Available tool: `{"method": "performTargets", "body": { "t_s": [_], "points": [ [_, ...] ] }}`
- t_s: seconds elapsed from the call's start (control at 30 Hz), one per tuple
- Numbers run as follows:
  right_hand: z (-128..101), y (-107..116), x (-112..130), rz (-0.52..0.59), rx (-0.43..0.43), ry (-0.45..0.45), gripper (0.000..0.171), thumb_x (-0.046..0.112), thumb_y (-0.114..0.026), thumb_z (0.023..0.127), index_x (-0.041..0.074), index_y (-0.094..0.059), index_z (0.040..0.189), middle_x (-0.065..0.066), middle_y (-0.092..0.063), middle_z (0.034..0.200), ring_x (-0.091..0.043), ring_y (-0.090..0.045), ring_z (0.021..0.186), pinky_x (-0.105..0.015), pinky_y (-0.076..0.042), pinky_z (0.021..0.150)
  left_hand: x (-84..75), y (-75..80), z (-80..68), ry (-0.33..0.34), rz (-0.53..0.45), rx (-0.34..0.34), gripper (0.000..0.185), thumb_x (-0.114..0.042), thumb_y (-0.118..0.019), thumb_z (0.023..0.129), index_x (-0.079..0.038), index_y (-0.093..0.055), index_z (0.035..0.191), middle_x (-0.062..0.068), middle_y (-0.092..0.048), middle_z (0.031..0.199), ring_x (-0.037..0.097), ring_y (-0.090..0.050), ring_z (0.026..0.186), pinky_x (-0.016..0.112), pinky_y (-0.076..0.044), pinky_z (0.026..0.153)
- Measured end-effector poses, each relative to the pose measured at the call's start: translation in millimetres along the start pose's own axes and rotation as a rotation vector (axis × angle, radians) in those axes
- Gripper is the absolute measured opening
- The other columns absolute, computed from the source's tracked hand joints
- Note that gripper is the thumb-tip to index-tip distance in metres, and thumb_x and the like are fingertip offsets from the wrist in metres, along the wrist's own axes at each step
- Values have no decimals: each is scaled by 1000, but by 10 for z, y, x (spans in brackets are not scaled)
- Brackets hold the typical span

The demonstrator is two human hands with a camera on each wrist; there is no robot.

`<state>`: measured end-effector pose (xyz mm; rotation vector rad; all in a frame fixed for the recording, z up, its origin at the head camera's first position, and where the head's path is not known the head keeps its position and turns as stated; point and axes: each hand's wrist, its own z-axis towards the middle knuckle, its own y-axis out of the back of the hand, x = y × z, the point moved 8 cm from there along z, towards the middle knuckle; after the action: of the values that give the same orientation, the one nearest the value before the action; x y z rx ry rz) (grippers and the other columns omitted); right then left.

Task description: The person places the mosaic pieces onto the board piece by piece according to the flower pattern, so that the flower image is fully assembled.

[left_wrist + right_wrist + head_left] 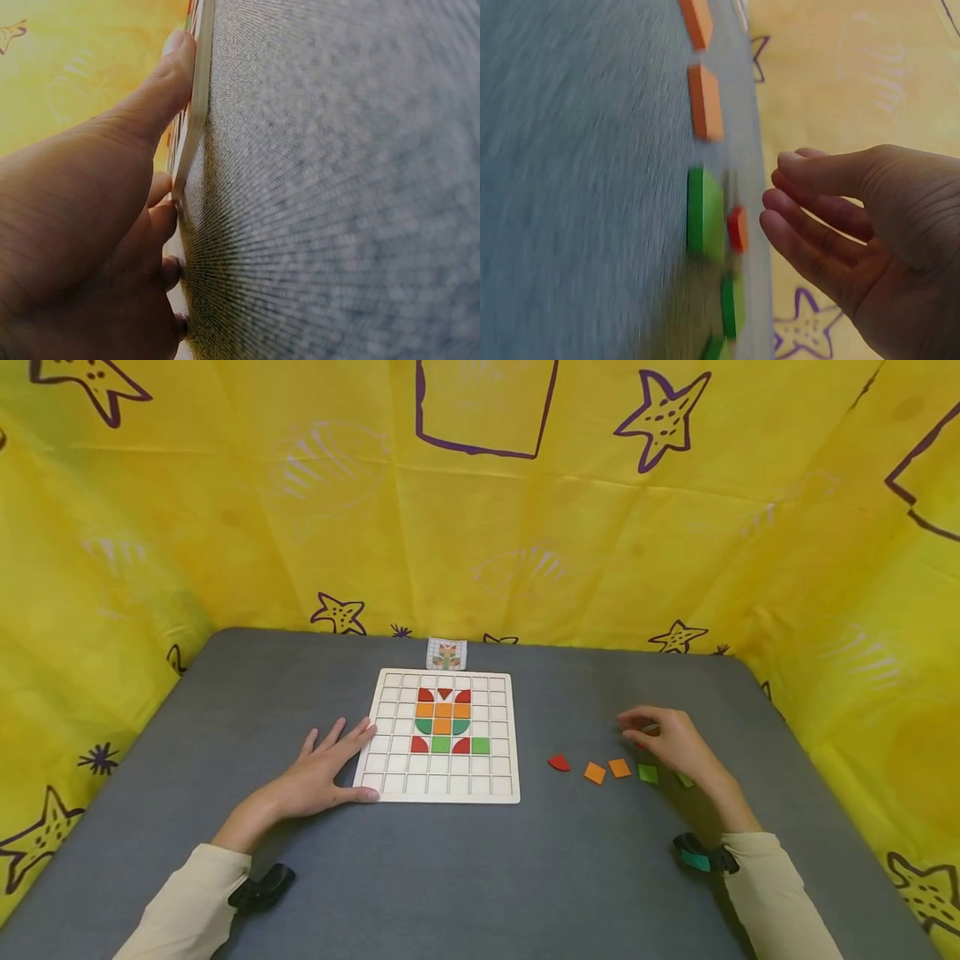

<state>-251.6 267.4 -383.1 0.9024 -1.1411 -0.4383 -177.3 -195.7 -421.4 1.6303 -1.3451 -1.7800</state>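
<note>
We see the left hand [324,774] lying flat on the grey worktop [465,877], its fingers [161,86] spread straight and its thumb pressed along the near edge of the wooden grid board [390,781]. The right hand [671,739] hovers with loosely curled fingers [810,214], holding nothing, just above a small red piece [738,228] among the loose pieces. The board's square cells hold red, orange and green tiles [442,722] in squares and quarter-rounds, while an orange square [619,767] and a green square [648,773] lie loose on the worktop's felt-like surface.

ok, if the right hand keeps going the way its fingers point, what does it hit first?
Probably the small red piece just off the right hand fingertips, beside the green square piece; depth is unclear.
</note>
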Motion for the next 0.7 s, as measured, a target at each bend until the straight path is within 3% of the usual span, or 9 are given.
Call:
{"method": "performTargets", "body": {
  "t_s": [0.17, 0.43, 0.6, 0.7],
  "points": [
    [-148, 102, -160, -23, 16, -28, 27, 0, -71, 88, 0, -69, 114, -15, -72, 106, -31, -70, 91, -27, -57, 73, 1, -5, 12, -1, -6, 0, 102, -60, -72, 79, -8, -27, 155, 15, -17, 162, 49, -2, 146, 69, 6, 109],
    [-328, 220, -296, -51, 21, -47, 30, -4, -71, 86, -2, -68, 116, -18, -71, 107, -36, -69, 93, -31, -58, 73, 9, -4, 7, 5, -11, 4, 102, -59, -73, 79, -9, -27, 155, 16, -17, 162, 49, -1, 146, 69, 7, 109],
    [-391, 238, -323, -79, 34, -13, 31, -3, -73, 84, -1, -69, 114, -17, -72, 107, -36, -70, 93, -24, -56, 71, -8, 9, -4, 0, -11, 4, 103, -59, -72, 79, -9, -26, 155, 15, -17, 162, 48, -2, 146, 68, 7, 110],
    [-377, 231, -323, -93, 46, 2, 30, -2, -74, 84, 1, -70, 114, -17, -71, 108, -37, -69, 94, -26, -57, 71, -7, 28, -25, 2, -10, -2, 102, -58, -73, 79, -9, -27, 155, 14, -17, 162, 48, -2, 146, 68, 6, 110]
  ]
}}
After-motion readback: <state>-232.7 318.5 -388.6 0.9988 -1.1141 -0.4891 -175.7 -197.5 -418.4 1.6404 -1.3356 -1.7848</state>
